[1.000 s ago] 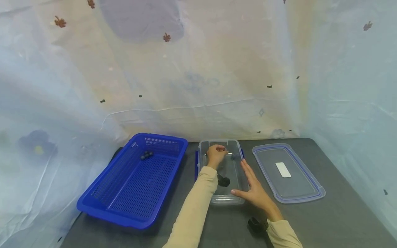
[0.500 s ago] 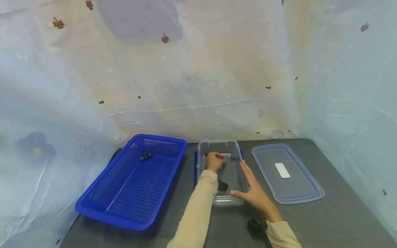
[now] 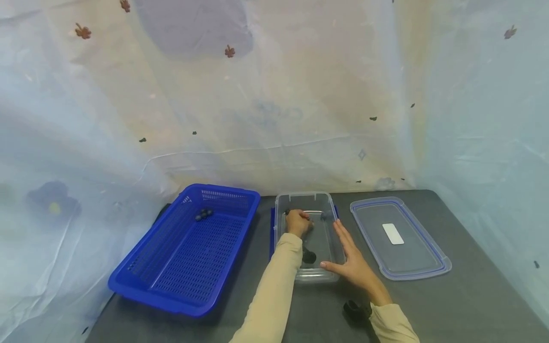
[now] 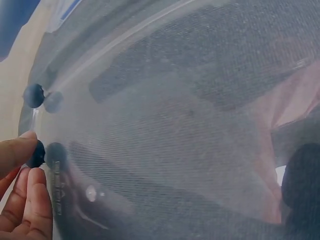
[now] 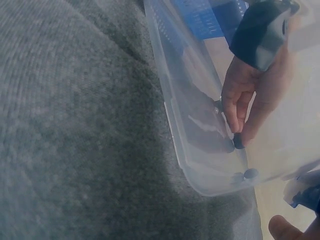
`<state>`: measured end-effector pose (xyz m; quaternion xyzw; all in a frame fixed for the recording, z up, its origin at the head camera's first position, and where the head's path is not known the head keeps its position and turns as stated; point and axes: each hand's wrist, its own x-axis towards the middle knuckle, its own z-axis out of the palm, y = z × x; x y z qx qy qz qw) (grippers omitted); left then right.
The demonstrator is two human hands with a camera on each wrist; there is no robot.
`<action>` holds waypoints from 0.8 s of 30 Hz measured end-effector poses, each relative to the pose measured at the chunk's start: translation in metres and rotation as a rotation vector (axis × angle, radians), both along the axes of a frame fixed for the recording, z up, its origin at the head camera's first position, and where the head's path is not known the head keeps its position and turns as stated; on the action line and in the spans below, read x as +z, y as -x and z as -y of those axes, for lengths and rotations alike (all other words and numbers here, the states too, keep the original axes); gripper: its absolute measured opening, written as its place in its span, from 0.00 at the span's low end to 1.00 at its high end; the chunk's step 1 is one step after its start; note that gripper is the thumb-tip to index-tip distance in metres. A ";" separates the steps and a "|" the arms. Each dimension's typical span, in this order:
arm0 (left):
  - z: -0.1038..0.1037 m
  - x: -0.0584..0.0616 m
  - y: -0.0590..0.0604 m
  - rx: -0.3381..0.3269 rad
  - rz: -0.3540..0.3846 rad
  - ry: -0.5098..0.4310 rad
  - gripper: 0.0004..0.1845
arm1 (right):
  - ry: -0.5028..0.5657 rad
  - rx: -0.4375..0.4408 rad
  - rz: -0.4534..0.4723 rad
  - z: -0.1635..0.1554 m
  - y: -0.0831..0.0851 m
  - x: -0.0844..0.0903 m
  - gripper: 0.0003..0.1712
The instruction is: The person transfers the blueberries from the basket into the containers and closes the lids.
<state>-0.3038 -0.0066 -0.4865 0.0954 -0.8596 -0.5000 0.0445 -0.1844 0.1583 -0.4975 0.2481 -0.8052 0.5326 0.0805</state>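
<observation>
One dark ball [image 4: 36, 154] is pinched by left hand [image 3: 297, 222] fingertips inside clear box [image 3: 285, 202]; pinch should stay firm. Right hand [image 3: 352, 264], fingers flat, steadies box's side on counter [image 3: 450, 305].

**Table surface and what rests on it**

Dark grey table [image 3: 429, 309], felt-like texture in the right wrist view [image 5: 75, 125].

Directly on the table, head view:
- Blue perforated basket [image 3: 141, 281], at 9 o'clock from table centre, long axis running toward 1 o'clock.
- Clear plastic box [image 3: 328, 202], at centre, just beside the basket's right edge, standing upright, open top.
- Clear lid with blue rim [image 3: 429, 271], at 3 o'clock of the box, lying flat, near but apart from it. White label [image 3: 393, 234] at its middle.

Lid's near end angles toward 5 o'clock. Basket and box nearly parallel.
</observation>
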 end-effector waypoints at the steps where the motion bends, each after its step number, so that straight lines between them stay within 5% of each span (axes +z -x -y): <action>1: 0.000 0.001 0.001 -0.002 -0.001 -0.005 0.12 | 0.000 0.001 0.000 0.000 0.000 0.000 0.62; 9: 0.002 0.019 0.004 -0.030 -0.069 0.003 0.11 | -0.002 0.001 0.012 0.000 -0.001 0.000 0.62; 20: 0.017 0.060 0.001 -0.159 -0.097 -0.239 0.14 | -0.004 -0.006 0.019 -0.001 -0.003 0.000 0.62; 24: 0.028 0.074 -0.002 -0.208 -0.140 -0.238 0.14 | -0.012 -0.012 0.021 -0.001 -0.001 0.000 0.62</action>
